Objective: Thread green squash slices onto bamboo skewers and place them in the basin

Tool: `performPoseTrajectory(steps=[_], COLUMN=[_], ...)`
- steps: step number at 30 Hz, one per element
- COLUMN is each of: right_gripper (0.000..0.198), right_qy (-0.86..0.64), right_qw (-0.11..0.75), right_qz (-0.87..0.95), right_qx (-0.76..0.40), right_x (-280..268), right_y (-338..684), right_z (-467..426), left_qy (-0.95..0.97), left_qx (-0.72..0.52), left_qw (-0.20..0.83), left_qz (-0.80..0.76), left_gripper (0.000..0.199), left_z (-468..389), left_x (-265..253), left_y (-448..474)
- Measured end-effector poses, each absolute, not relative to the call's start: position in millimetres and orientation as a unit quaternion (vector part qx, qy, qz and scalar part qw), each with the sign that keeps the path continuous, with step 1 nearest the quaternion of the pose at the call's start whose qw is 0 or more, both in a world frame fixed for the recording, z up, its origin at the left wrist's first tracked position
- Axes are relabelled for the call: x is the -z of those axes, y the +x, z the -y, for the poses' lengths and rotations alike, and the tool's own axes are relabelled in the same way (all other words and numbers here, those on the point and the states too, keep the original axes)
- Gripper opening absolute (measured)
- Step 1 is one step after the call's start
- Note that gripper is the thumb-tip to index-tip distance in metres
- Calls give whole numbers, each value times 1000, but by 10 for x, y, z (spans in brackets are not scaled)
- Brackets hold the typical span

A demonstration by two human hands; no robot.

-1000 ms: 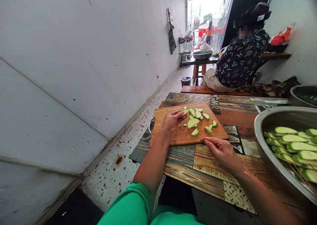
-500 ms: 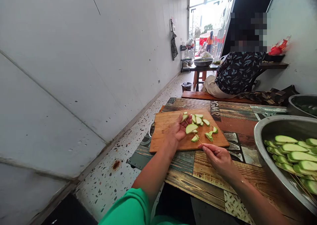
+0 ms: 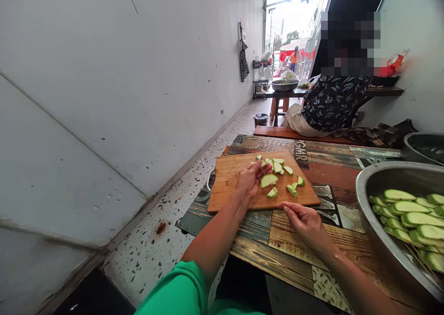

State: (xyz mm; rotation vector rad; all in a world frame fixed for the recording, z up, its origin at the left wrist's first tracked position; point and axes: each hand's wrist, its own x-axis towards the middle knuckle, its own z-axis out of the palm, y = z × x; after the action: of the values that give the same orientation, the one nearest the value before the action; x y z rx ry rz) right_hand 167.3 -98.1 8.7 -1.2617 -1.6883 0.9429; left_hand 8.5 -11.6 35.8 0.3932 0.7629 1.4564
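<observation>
A thin wooden skewer [image 3: 278,196] is pinched near its lower end by my right hand [image 3: 305,218], at the near edge of the cutting board [image 3: 225,185]. A half-round zucchini slice [image 3: 268,181] is threaded partway up it. My left hand [image 3: 249,181] is closed at the skewer's far end, over the board, thumb and fingers on another pale green slice that is mostly hidden. Several loose zucchini pieces [image 3: 278,167] lie on the board beyond and right of my hands.
A large metal bowl [image 3: 360,185] at the right holds zucchini slices and skewers. Behind it stands a dark bowl [image 3: 412,144]. The board rests on a patterned table [image 3: 294,245]. Beyond a wooden bench [image 3: 270,132], a person [image 3: 340,100] sits facing away.
My left hand has turned slightly, and its slice is now more hidden behind the fingers. My right hand stays nearly still on the skewer.
</observation>
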Motion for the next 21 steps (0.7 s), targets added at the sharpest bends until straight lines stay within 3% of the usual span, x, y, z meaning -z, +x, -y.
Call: performPoseTrajectory(steps=[8, 14, 21], right_gripper=[40, 48, 42], right_qy=[-493, -492, -493], right_qw=[424, 440, 485], right_qz=[666, 641, 636], right_qx=[-365, -391, -341], right_x=[-20, 58, 39], right_y=[1682, 1676, 1692], right_z=[956, 901, 891], left_qy=[190, 206, 200], left_qx=[-620, -592, -555], left_qw=[683, 708, 757], left_qz=[-337, -326, -282], left_gripper=[12, 19, 24], left_z=[110, 159, 247], left_x=[-308, -309, -310], left_y=[102, 200, 280])
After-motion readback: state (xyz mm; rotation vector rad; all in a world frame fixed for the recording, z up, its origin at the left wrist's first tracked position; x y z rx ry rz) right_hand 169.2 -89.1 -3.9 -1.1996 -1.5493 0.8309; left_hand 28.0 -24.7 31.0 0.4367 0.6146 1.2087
